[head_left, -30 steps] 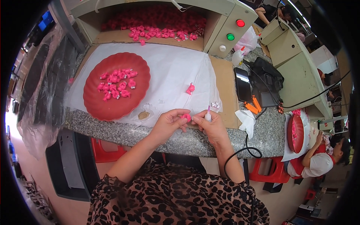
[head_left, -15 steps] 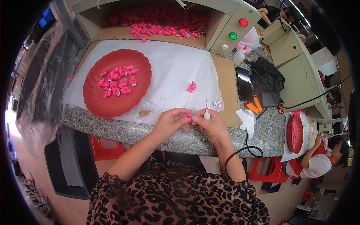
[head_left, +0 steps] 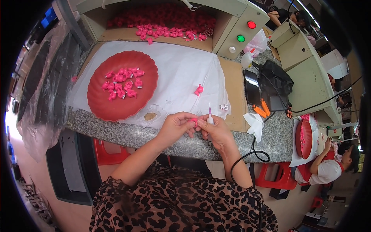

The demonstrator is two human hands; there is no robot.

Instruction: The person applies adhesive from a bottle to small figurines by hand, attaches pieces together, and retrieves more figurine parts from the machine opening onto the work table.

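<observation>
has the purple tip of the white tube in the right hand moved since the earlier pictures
Yes: the purple tip of the white tube in the right hand has shifted left, away from the silvery scraps lying nearby.

The small pink piece (head_left: 194, 122) is partly covered by the fingertips of the left hand (head_left: 174, 127) and right hand (head_left: 220, 133), its shape too small to make out, and the white narrow-tipped bottle (head_left: 210, 119) is partly hidden in the right hand's grip. The pink pieces (head_left: 160, 17) heaped deep in the pale cabinet (head_left: 228, 36) blur into shadow, while the upper edge cuts off the cabinet's top and the lower edge the leopard-print garment (head_left: 177, 208).
</observation>
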